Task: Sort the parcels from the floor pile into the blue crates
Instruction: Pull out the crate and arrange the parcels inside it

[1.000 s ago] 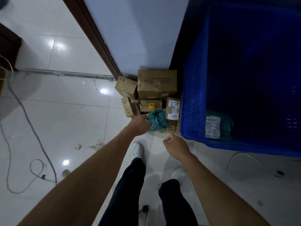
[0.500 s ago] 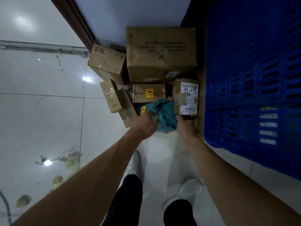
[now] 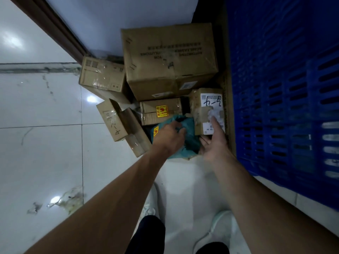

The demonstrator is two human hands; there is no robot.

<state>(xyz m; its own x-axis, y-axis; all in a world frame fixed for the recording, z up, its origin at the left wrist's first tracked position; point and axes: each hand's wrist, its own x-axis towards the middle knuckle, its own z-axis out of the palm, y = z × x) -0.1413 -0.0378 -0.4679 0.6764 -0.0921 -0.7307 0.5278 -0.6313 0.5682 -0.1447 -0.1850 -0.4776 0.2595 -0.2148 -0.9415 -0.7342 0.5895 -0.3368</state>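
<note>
A pile of cardboard parcels lies on the floor against the wall. In front of it is a crumpled teal plastic parcel (image 3: 189, 142) with a yellow sticker. My left hand (image 3: 169, 137) grips the top of the teal parcel with curled fingers. My right hand (image 3: 213, 142) is beside it with fingers spread, its index finger touching the small box with a white handwritten label (image 3: 207, 105). The slatted wall of the blue crate (image 3: 286, 85) stands at the right.
A large brown box (image 3: 168, 57) stands at the back, a medium box (image 3: 102, 77) to its left, a small box with a yellow sticker (image 3: 159, 110) and a tilted small box (image 3: 113, 120). White tiles stretch left. My legs and shoes are below.
The view has dropped closer to the pile. My left hand has closed on the teal parcel; my right hand has opened and slid up to the labelled box.
</note>
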